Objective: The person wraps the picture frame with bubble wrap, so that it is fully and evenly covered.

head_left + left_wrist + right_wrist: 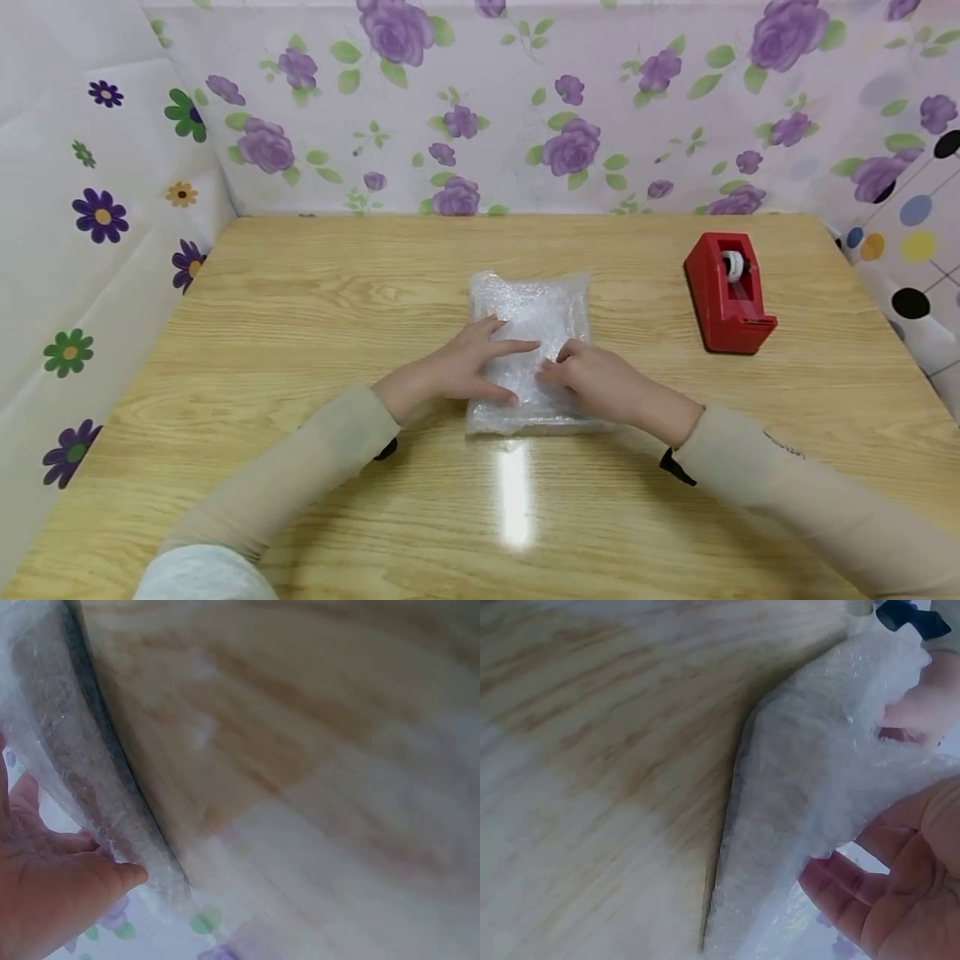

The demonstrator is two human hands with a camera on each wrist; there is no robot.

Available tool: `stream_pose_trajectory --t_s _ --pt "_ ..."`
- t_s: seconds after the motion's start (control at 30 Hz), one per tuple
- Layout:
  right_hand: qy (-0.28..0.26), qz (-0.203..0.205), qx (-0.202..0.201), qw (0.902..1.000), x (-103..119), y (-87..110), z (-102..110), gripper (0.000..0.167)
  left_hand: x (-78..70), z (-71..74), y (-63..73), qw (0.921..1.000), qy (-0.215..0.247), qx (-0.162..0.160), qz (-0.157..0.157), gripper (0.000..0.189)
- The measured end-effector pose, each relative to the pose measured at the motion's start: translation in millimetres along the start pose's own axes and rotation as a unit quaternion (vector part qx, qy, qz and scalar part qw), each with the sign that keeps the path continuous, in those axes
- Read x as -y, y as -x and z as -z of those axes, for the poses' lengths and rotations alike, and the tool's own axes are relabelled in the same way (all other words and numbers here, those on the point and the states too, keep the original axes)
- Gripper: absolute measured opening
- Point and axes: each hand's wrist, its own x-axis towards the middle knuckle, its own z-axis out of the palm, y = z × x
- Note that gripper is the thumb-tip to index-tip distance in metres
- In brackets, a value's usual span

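I see a glossy, crinkled, squarish bubble-wrap packet (528,304) mid-frame on the surface (315,292); the left hand (467,365) spreads its fingers over it, the right hand (606,385) bends its own, pinching or not I can't tell.

Wide way on the left of the bench (300,283), narrower gap on the right.
This gap runs between the bubble-wrap packet (528,373) and the tape dispenser (720,315); two sleeves (300,467) obstruct the front, the flowered wall (510,117) closes the back.

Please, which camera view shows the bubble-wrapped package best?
The head view, because most of the package shows there from above. Both wrist views show only part of it, close up, from the side.
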Motion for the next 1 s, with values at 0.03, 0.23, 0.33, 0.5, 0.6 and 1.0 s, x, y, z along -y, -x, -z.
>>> stream_pose_trajectory --t_s 0.03,0.23,0.33,0.5,0.6,1.0 --pt "0.005 0.0 -0.001 1.0 1.0 -0.4 -0.6 0.014 0.2 0.3 0.3 1.0 -0.004 0.005 0.006 0.074" --pt "-0.111 -0.036 0.021 0.9929 -12.2 5.2 -1.2 0.03 0.8 0.8 -0.1 0.9993 0.009 0.016 0.033 0.074" --pt "-0.198 -0.067 0.013 0.9779 -27.5 8.9 -0.3 0.032 2.2 -1.7 -1.8 0.999 0.017 0.02 0.035 0.074" --pt "-0.184 -0.121 -0.003 0.9753 -52.2 7.5 2.9 0.068 3.3 -3.6 -3.3 0.9985 0.025 0.028 0.041 0.073" --pt "-0.144 -0.148 0.033 0.9779 -65.6 2.2 3.6 0.106 2.5 -1.8 -2.8 0.9981 0.025 0.032 0.045 0.073" --pt "-0.059 -0.179 0.129 0.9735 -77.2 -22.5 11.4 0.142 0.2 5.6 1.3 0.9977 0.028 0.036 0.051 0.072"
